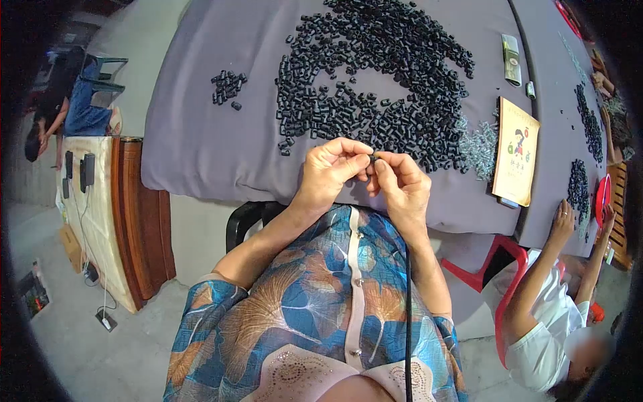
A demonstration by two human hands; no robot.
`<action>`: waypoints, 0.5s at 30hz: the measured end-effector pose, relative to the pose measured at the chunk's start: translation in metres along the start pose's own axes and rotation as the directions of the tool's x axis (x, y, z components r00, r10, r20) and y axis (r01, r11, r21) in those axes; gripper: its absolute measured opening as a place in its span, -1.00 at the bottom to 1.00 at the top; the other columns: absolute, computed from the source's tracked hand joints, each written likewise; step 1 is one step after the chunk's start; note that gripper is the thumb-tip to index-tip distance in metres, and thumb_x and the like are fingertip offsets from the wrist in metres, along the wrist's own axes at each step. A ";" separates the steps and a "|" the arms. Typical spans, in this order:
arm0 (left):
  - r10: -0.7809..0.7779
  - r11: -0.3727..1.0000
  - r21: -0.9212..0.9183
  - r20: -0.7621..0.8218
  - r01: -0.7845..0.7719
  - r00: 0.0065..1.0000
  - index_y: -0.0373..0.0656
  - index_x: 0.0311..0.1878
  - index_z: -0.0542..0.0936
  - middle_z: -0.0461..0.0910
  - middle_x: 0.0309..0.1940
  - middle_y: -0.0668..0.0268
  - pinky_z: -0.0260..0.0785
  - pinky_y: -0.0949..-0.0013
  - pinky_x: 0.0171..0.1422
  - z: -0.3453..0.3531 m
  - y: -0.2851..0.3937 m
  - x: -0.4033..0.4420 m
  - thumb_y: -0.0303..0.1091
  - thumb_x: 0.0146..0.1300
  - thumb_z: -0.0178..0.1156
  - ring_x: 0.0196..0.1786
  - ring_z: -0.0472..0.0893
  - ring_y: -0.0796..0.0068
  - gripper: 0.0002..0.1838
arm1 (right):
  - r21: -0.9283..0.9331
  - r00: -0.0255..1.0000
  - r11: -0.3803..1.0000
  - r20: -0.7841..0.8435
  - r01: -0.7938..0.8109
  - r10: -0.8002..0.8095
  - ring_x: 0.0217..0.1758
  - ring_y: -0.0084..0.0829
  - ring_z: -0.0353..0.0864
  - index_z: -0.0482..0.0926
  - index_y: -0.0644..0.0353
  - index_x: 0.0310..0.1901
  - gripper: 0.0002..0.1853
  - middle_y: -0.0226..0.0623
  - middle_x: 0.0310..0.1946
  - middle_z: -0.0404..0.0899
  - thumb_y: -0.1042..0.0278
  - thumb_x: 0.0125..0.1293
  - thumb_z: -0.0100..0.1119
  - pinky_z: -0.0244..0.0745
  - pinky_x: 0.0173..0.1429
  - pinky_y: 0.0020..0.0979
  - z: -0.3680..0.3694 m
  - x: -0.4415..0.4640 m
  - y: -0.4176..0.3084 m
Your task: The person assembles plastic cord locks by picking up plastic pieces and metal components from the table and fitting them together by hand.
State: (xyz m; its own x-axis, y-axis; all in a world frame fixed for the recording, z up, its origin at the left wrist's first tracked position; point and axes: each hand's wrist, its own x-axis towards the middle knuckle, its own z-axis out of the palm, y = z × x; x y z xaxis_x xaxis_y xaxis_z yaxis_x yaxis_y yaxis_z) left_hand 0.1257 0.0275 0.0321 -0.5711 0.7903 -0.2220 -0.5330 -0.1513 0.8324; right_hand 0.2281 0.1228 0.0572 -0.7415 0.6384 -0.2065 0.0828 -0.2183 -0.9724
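Your left hand (pixel 328 171) and right hand (pixel 405 191) meet at the table's near edge, each with thumb and forefinger pinched on a small black piece (pixel 373 159); your fingertips hide most of it, so its details are too small to tell. Take that meeting point as the centre of the clock. At 12 o'clock, just beyond your fingers, the big pile (pixel 429 100) of black parts spreads over the grey cloth (pixel 221 147), with a bare patch inside it. At 10 o'clock, well apart from the pile, you have a small cluster (pixel 228 87) of similar parts. At 3 o'clock the silver screws (pixel 477 151) lie heaped against the pile's edge, and just past them is the booklet (pixel 516 154), a figure printed on its cover. A green packet (pixel 512 60) sits at 2 o'clock. Farther out at 3 o'clock, across a seam, two more black heaps (pixel 578 182) lie on the neighbouring surface. Between 3 and 4 a co-worker's hand (pixel 564 218) rests near the closer heap; that person's white shirt (pixel 546 355) and a red chair (pixel 512 288) are between 4 and 5. Toward 9 another person in jeans (pixel 88 107) sits, and between 8 and 9 stands a cabinet (pixel 100 234) with black devices (pixel 87 171) on its pale top.
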 end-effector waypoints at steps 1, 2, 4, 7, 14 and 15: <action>0.010 1.000 0.017 0.000 -0.010 1.000 -0.31 -0.16 0.53 0.57 -0.42 0.26 0.43 0.55 -0.25 0.002 0.001 0.000 -0.57 0.19 0.10 -0.39 0.54 0.59 -0.85 | 0.020 1.000 1.000 0.002 -0.021 0.021 -0.53 -0.65 0.49 0.48 0.40 -0.20 -0.87 -0.32 -0.50 0.55 0.53 0.26 0.02 0.44 -0.46 -0.61 -0.001 0.000 -0.001; 0.033 0.998 0.055 -0.002 -0.033 0.999 -0.31 -0.16 0.53 0.56 -0.42 0.27 0.43 0.56 -0.24 0.003 0.001 -0.001 -0.58 0.19 0.09 -0.38 0.54 0.60 -0.85 | 0.030 0.999 0.999 0.005 -0.032 0.032 -0.53 -0.65 0.49 0.48 0.40 -0.20 -0.87 -0.31 -0.50 0.55 0.54 0.26 0.01 0.44 -0.46 -0.61 -0.001 0.001 -0.002; 0.081 0.988 0.131 -0.001 -0.080 0.997 -0.32 -0.16 0.53 0.56 -0.43 0.27 0.42 0.56 -0.24 0.006 0.003 -0.001 -0.60 0.18 0.09 -0.37 0.54 0.61 -0.84 | 0.053 0.999 0.997 0.010 -0.054 0.053 -0.53 -0.65 0.50 0.48 0.41 -0.19 -0.86 -0.31 -0.49 0.56 0.54 0.26 0.00 0.45 -0.45 -0.60 -0.003 0.002 -0.002; 0.116 0.978 0.174 -0.003 -0.113 0.993 -0.34 -0.17 0.53 0.54 -0.41 0.29 0.41 0.58 -0.26 0.010 0.004 -0.003 -0.63 0.18 0.08 -0.38 0.52 0.62 -0.84 | -0.001 0.997 0.998 0.045 -0.056 0.056 -0.52 -0.64 0.50 0.47 0.41 -0.19 -0.86 -0.30 -0.48 0.56 0.54 0.27 -0.01 0.46 -0.44 -0.59 -0.006 0.002 0.000; 0.239 0.934 0.266 0.025 -0.237 0.971 -0.34 -0.22 0.54 0.48 -0.39 0.33 0.38 0.60 -0.30 0.012 -0.002 -0.005 -0.67 0.16 0.07 -0.39 0.50 0.65 -0.87 | -0.005 0.995 0.998 0.070 -0.068 0.068 -0.54 -0.65 0.50 0.46 0.40 -0.25 -0.89 -0.32 -0.50 0.55 0.53 0.27 -0.01 0.46 -0.48 -0.60 -0.008 0.000 0.001; 0.252 0.927 0.281 0.027 -0.250 0.967 -0.33 -0.24 0.54 0.48 -0.40 0.34 0.40 0.60 -0.30 0.011 -0.002 -0.005 -0.66 0.16 0.07 -0.38 0.51 0.66 -0.88 | 0.005 0.996 0.998 0.073 -0.061 0.060 -0.55 -0.65 0.50 0.46 0.39 -0.26 -0.90 -0.33 -0.50 0.55 0.53 0.27 -0.01 0.46 -0.48 -0.60 -0.008 0.000 0.002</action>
State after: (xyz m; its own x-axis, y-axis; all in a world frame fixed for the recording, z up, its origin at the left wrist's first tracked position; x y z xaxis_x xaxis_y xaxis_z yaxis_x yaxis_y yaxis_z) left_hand 0.1371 0.0305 0.0371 -0.6700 0.7423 0.0092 -0.1757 -0.1706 0.9695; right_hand 0.2335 0.1280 0.0547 -0.7816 0.5687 -0.2563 0.1244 -0.2604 -0.9575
